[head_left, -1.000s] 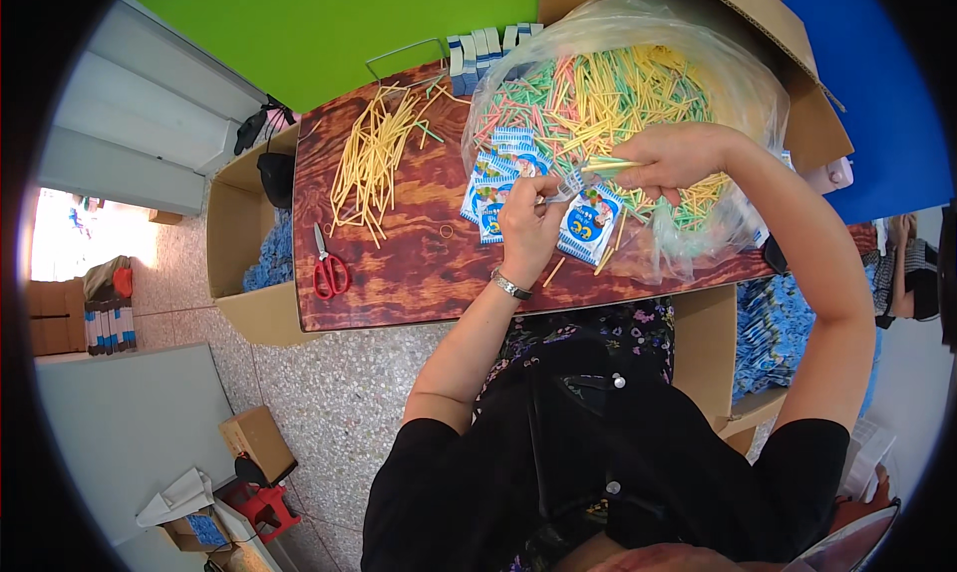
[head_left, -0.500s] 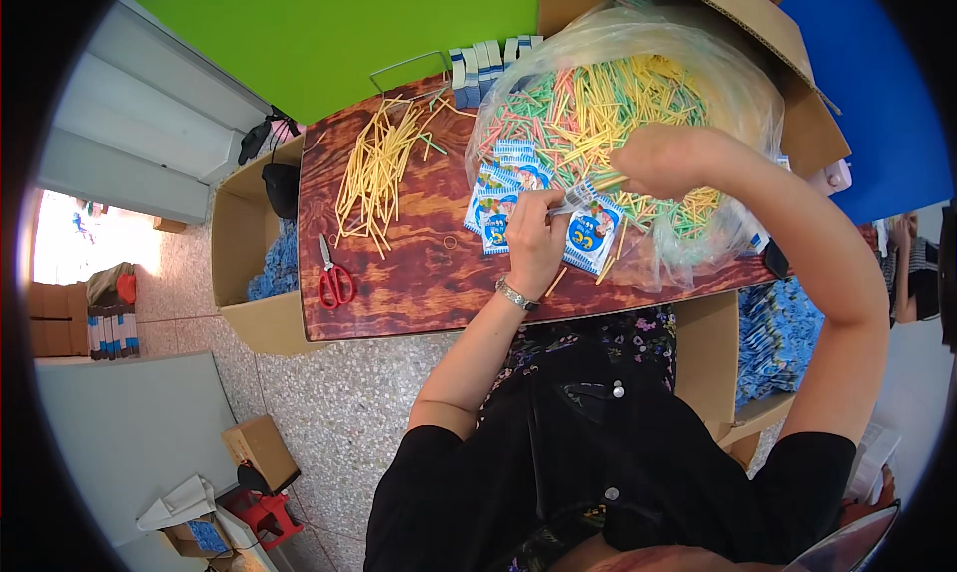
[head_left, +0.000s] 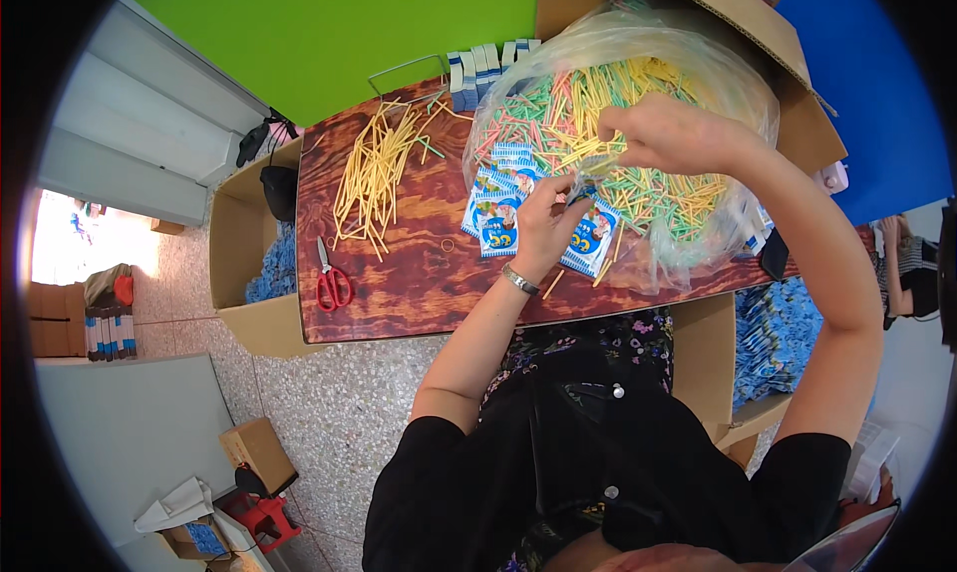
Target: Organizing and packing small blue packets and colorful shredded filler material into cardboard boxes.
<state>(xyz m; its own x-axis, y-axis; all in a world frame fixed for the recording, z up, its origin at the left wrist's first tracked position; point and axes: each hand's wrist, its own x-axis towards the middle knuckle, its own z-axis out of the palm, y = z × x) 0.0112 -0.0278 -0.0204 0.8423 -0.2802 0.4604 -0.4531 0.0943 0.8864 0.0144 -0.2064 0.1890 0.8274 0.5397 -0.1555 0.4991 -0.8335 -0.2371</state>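
Observation:
My left hand [head_left: 548, 228] is closed in a pinch on a small clear packet [head_left: 596, 165] that tilts up over the heap. My right hand [head_left: 663, 136] curls close to the packet's upper end; whatever its fingers grip is hidden. Under and around them, thin yellow, green and pink sticks [head_left: 583, 99] fill a large clear plastic bag [head_left: 753, 84]. Blue and white printed sachets [head_left: 496, 223] lie overlapping left of my left hand. Another such sachet [head_left: 592, 238] sits partly beneath that hand, with a few loose yellow sticks beside it.
A pile of long yellow sticks [head_left: 374, 178] and red-handled scissors [head_left: 334, 285] lie on the left of the wooden-patterned table [head_left: 419, 293]. Cardboard boxes of blue sachets stand left [head_left: 231, 253] and below right [head_left: 703, 368]. Small blue-white boxes [head_left: 474, 74] line the back. A person [head_left: 902, 263] is at far right.
My right hand has risen slightly away from the table edge. The packet in my left hand has tipped upward, and the left hand has turned a little.

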